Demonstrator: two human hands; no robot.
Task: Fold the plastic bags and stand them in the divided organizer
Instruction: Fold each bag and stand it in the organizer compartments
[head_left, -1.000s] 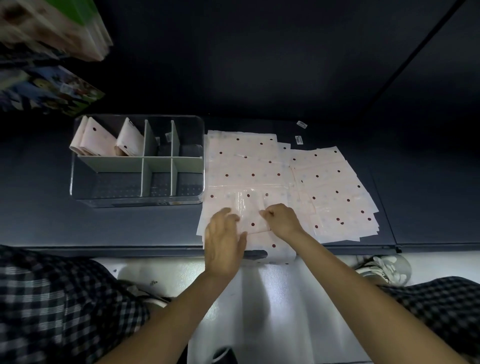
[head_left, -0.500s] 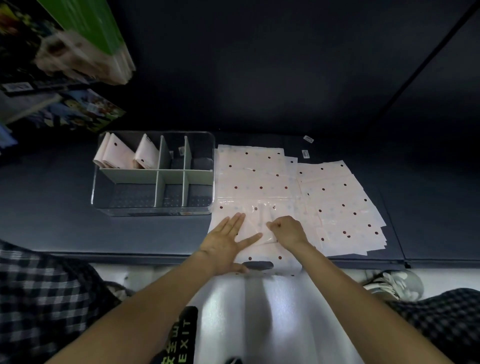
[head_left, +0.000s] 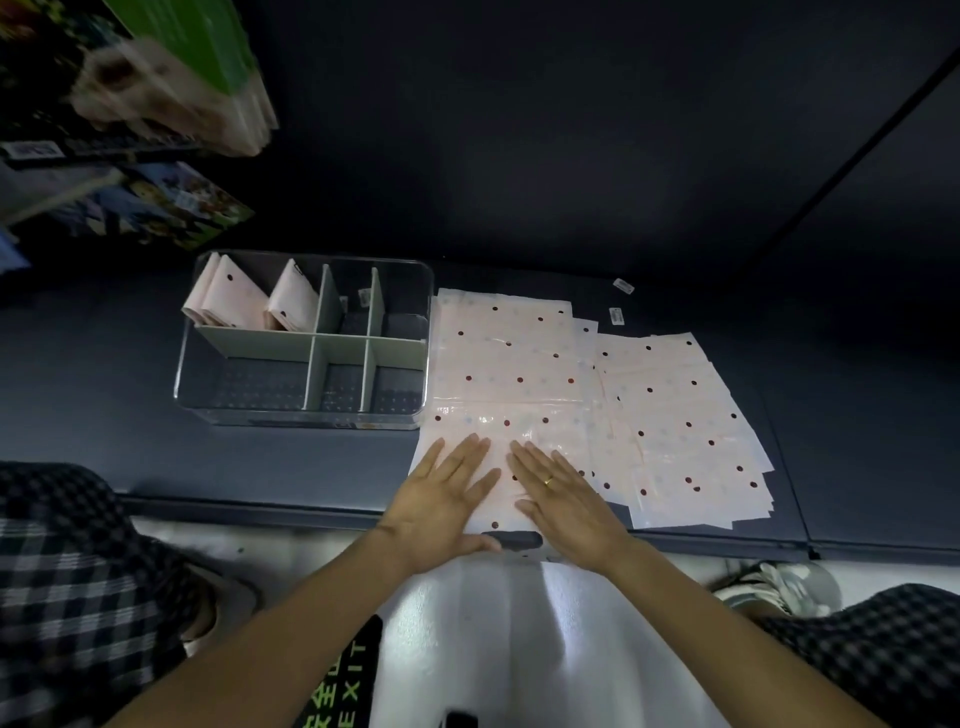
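Pressing down side by side, your left hand (head_left: 444, 506) and right hand (head_left: 563, 501) lie flat with straight, slightly spread fingers on the near end of the pink dotted plastic bag (head_left: 506, 384), gripping nothing. That bag lies spread on the dark tabletop (head_left: 104, 415), its near edge with the cut-out handle (head_left: 511, 539) hanging just over the tabletop's front edge between your wrists. You wear a gold ring (head_left: 548, 481) on the right hand. More flat bags of the same pattern (head_left: 680, 426) lie in an overlapping pile just right of the one under your palms. Just left of it, touching or nearly touching its edge, stands the clear divided organizer (head_left: 306, 343), with folded bags (head_left: 249, 301) standing upright in its far left compartment. Two small white labels (head_left: 618, 301) lie on the tabletop beyond the pile. Checked fabric (head_left: 78, 582) shows at both lower corners.
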